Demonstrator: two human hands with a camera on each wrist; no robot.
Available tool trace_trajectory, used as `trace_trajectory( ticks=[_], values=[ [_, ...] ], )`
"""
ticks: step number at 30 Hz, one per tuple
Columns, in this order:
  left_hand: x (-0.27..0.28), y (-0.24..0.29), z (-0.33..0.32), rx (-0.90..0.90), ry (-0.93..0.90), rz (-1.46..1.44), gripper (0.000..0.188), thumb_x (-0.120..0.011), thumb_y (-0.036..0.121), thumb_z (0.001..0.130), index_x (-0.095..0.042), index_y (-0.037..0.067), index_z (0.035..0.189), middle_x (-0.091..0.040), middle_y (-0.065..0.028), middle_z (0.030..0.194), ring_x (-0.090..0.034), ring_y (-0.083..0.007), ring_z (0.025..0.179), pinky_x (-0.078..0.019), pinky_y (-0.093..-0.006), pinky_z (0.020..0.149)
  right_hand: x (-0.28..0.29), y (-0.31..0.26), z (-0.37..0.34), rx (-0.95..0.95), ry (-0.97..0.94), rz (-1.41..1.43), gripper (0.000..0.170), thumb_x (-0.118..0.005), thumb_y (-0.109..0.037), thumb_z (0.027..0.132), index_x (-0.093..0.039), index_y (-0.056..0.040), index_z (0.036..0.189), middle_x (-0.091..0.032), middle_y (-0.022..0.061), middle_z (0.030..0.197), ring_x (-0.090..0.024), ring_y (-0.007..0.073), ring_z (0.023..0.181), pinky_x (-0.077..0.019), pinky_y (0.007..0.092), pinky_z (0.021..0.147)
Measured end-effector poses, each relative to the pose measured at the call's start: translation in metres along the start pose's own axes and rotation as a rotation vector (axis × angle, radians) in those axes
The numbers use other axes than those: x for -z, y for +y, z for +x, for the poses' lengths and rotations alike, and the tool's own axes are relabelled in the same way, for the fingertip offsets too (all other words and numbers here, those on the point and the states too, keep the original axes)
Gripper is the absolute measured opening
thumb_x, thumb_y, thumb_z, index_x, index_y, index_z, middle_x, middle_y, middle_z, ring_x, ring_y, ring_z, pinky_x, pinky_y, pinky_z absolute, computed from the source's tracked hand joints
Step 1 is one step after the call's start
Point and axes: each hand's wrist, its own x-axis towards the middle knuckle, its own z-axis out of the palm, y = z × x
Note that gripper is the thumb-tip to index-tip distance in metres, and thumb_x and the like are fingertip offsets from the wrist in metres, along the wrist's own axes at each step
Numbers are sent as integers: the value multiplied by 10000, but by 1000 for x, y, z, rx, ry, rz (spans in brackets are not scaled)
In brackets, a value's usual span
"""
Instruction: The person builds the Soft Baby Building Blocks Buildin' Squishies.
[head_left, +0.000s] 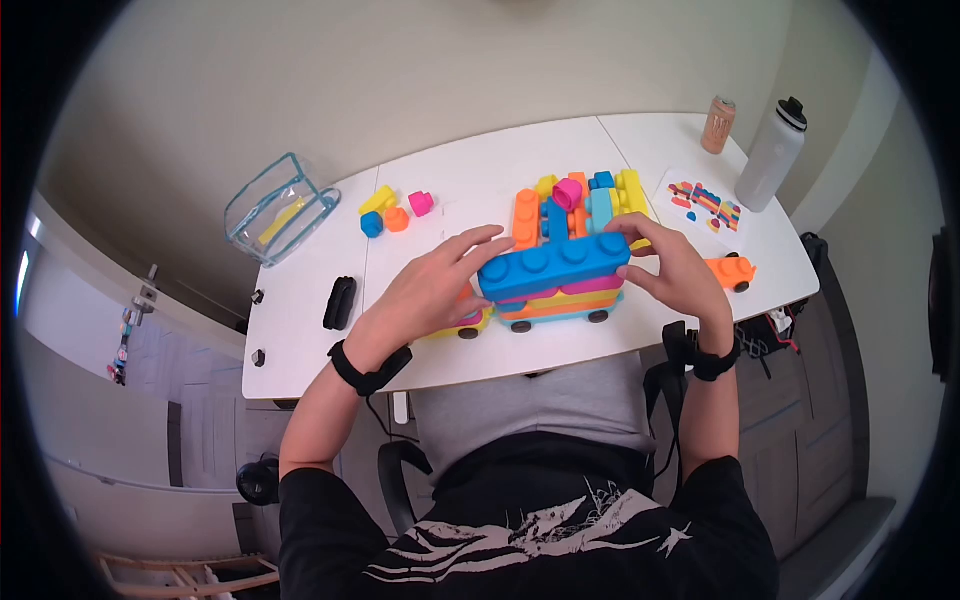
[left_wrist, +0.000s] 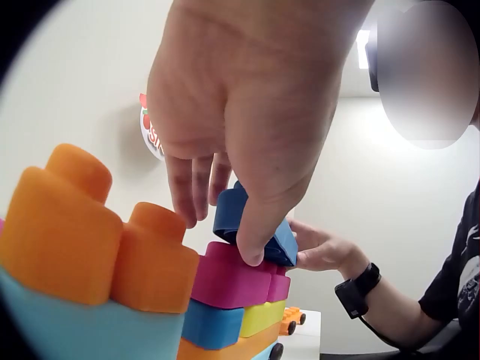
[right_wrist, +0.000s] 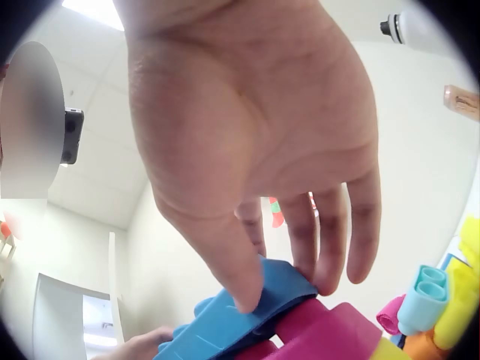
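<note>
Midway along the near edge of the white table (head_left: 295,315), you hold a long blue brick (head_left: 555,270) above a wheeled stack (head_left: 560,303), its left end in your left hand (head_left: 425,285), its right end in your right hand (head_left: 680,275). Each thumb bears on the near face while fingers reach over to the far side; your right hand plainly pinches, and your left appears to do the same (its index fingertip is hard to make out).

The brick sits tilted over the pink bricks (left_wrist: 232,277), a gap showing beneath it in the right wrist view, so it looks unseated. Best, it seems, to level both ends, line the sockets up over the pink studs, then press evenly with flat palms; pushing one end first could rock the stack on its wheels. Keep your left wrist clear of the yellow-based car (head_left: 487,318) just beside it. Toward the table's right edge lie a picture sheet (head_left: 708,212) and an orange car (head_left: 732,271).
</note>
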Motion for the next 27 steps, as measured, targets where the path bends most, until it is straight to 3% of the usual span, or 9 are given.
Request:
trace_trajectory(
  ticks=[2,15,17,27],
  values=[
    [-1,-4,1,-60,55,63,767,-874,81,824,-569,164,1522,-561,-103,1555,-666,-339,1276,-594,-405,1030,-1,1,0,-34,29,14,503,-797,-65,918,-613,-92,1386,-733,102,1254,-715,269,1132,-594,404,976],
    [-11,-5,4,-10,65,-84,633,-782,111,942,-556,133,1534,-634,-142,1453,-690,-379,1206,-601,-424,992,1,-2,-7,-72,61,-25,514,-810,-60,908,-599,-114,1373,-717,109,1263,-719,279,1103,-605,401,963],
    [-15,-6,6,-67,142,-61,603,-777,122,946,-560,128,1508,-647,-131,1413,-715,-360,1089,-610,-421,922,2,-2,-7,-97,60,0,499,-798,-52,917,-598,-110,1370,-712,115,1267,-722,283,1120,-611,408,963],
    [-17,-3,6,-6,132,-90,644,-801,92,921,-564,121,1518,-654,-146,1422,-701,-371,1174,-602,-411,963,4,-10,-8,-165,30,27,491,-784,-30,934,-587,-110,1377,-695,130,1327,-730,303,1159,-620,427,982]
  ],
)
